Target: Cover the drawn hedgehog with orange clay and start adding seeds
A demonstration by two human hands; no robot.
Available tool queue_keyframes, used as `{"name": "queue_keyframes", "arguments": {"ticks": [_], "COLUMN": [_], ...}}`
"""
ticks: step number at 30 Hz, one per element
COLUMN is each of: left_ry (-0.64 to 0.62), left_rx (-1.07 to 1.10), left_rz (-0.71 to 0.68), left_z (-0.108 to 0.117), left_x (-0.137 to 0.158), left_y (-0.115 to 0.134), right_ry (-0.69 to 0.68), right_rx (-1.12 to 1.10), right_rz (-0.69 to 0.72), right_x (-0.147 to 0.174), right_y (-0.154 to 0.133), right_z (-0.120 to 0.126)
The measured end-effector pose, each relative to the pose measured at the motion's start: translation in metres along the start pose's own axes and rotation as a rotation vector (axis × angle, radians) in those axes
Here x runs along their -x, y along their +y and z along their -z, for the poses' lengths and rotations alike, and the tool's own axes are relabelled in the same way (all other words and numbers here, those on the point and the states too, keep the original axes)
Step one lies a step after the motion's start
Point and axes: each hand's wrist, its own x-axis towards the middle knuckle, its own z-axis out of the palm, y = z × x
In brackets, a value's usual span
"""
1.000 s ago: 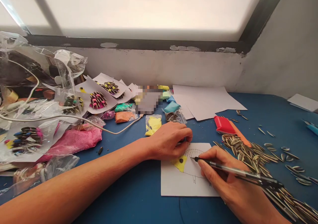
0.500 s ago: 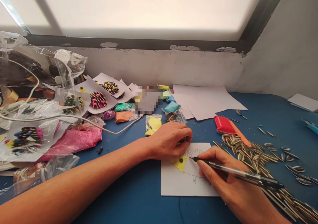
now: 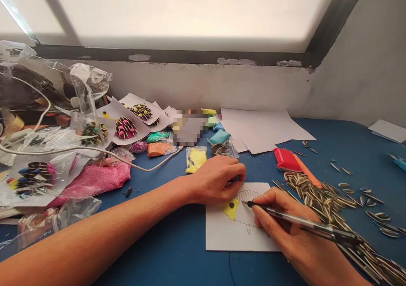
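Note:
My right hand [image 3: 285, 222] is closed around a black pen [image 3: 304, 223], whose tip touches a white sheet of paper [image 3: 222, 237]. Drawn on that sheet is a rounded outline with small feet and rows of short marks near the top. A flat yellow clay piece [image 3: 232, 212] with a dark dot forms the outline's left end. My left hand [image 3: 218, 178] rests over the sheet's upper left edge, fingers curled in. Something dark shows between those fingers, too hidden to name.
Striped sunflower seeds [image 3: 326, 197] lie heaped at right, beside a red packet [image 3: 287, 159]. Blank sheets [image 3: 263, 127] are at the back. Bagged coloured clay, such as a yellow bag [image 3: 196, 159], sits behind my left hand. Seed-covered pictures [image 3: 125, 127], a pink towel [image 3: 98, 180] and a white cable [image 3: 146, 167] fill the left.
Almost nothing differs. The pen's rear end is tilted slightly lower, while its tip stays at nearly the same place on the paper. My left hand has not moved.

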Motion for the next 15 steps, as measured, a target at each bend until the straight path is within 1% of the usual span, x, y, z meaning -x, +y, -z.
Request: {"name": "queue_keyframes", "arguments": {"ticks": [3, 7, 12, 15], "left_ry": [0.001, 0.010, -0.004, 0.000], "left_rx": [-0.002, 0.002, 0.002, 0.003], "left_rz": [0.003, -0.003, -0.002, -0.006], "left_z": [0.000, 0.000, 0.000, 0.000], "left_x": [0.000, -0.001, 0.000, 0.001], "left_y": [0.000, 0.000, 0.000, 0.000], "right_ry": [0.008, 0.047, 0.183, 0.164], "right_rx": [0.012, -0.044, -0.012, 0.009], "right_rz": [0.003, -0.013, -0.076, -0.080], "right_x": [0.000, 0.002, 0.004, 0.005], "right_y": [-0.002, 0.000, 0.009, 0.013], "right_z": [0.000, -0.002, -0.003, -0.003]}}
